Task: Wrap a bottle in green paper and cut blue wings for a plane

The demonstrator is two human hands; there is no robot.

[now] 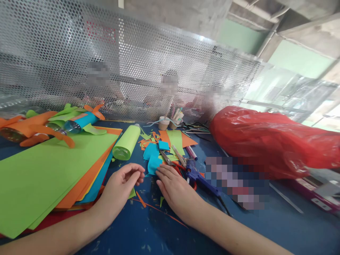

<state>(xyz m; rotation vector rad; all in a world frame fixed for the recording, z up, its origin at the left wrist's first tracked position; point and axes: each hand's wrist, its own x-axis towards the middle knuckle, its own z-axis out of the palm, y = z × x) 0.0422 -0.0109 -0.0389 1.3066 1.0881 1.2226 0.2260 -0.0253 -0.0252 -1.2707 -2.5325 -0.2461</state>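
Note:
My left hand [123, 184] hovers over the blue table, its fingers curled and thumb near the fingertips; whether something small is between them cannot be made out. To its right, my right hand [171, 187] is palm down with its fingers stretched out, the fingertips at the edge of a blue paper piece [154, 165]. Just beyond lie another blue piece [151, 151] and a small blue square [163, 145]. Scissors [167, 158] with red handles and a blue glue gun [198, 177] lie beside my right hand. A green-wrapped bottle [126, 142] lies behind my left hand.
Stacked coloured sheets [63, 170] cover the left side, with paper-decorated bottles [82, 122] behind them. Orange and green scraps [183, 139] lie mid-table. Cups of pens [175, 122] stand by the perforated metal screen [148, 63]. A red plastic bag [260, 138] is at right. People are beyond the screen.

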